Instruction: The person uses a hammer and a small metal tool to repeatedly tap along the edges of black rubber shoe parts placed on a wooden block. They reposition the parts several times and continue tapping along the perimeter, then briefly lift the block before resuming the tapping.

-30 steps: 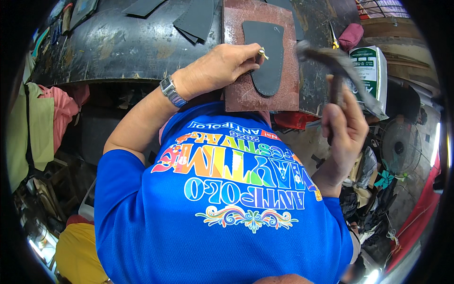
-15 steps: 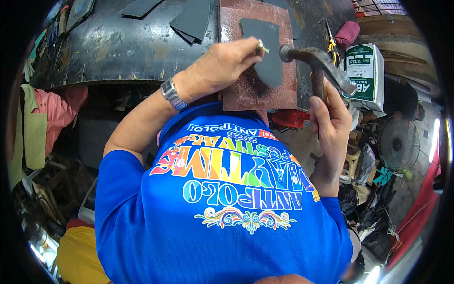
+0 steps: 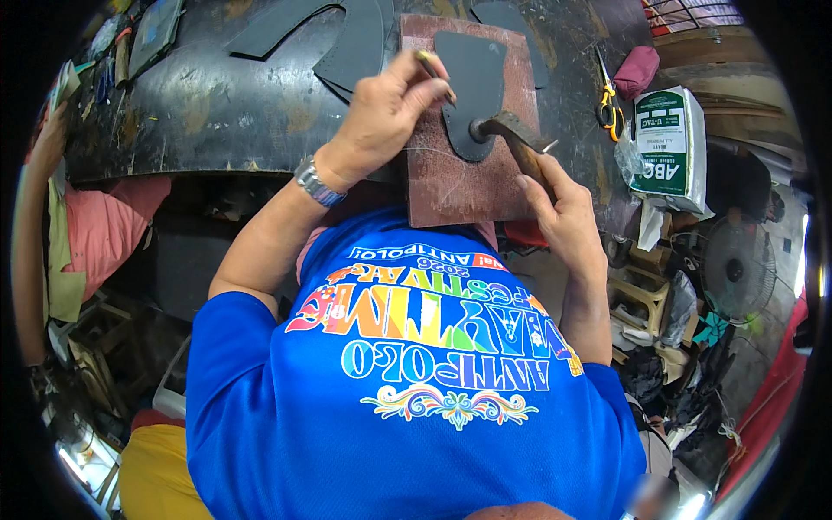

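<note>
A dark grey, sole-shaped sheet piece (image 3: pixel 478 74) lies on a reddish-brown board (image 3: pixel 431 195), with a row of small holes along its lower left edge. My left hand (image 3: pixel 384 111) is closed round a thin metal punch (image 3: pixel 423 57) with a brass-coloured top. The punch leans, its lower tip at the left edge of the grey piece. In my right hand (image 3: pixel 565 212) is a hammer (image 3: pixel 515 132), gripped by its handle. Its round face hangs over the narrow lower part of the piece, to the right of the punch; I cannot tell whether it touches.
More grey cut sheets (image 3: pixel 351 52) lie on the black worktable (image 3: pixel 234 113). To the right are yellow-handled scissors (image 3: pixel 609 113), a maroon pouch (image 3: pixel 636 71) and a green-and-white container (image 3: pixel 669 147). A fan (image 3: pixel 735 264) stands farther right. Another person's arm (image 3: pixel 42 165) shows at the far left.
The hammer and my right hand have moved left and down toward the board. My left hand has shifted slightly left, bringing the punch to the edge of the grey piece.
</note>
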The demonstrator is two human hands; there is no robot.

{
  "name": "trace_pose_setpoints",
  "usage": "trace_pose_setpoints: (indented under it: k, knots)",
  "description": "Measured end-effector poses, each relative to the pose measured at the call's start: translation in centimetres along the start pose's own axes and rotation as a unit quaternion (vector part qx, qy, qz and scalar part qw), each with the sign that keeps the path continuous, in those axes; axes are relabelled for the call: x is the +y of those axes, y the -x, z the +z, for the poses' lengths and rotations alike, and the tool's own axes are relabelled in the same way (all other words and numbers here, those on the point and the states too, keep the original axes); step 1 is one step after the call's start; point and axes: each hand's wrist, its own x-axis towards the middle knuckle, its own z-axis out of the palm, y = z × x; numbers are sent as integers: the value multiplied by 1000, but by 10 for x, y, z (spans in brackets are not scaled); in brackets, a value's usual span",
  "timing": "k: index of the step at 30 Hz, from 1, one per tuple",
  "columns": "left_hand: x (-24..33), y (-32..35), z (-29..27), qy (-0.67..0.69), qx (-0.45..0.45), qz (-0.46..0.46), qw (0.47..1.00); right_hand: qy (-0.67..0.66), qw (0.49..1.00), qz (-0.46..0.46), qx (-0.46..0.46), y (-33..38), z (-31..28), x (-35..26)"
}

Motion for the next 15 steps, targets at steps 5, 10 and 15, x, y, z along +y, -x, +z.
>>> trace_pose_setpoints:
  k: [5,10,15]
  knots:
    - [12,-10,-10,50,-18,72,996,1,1000,11,-4,-1,-4,-4]
    - [5,-5,-5,-108,-78,-1,991,-26,1000,-14,11,-2,-3,-2]
    - [-3,-6,-3,-81,-58,26,995,-30,999,-13,7,0,-5,-2]
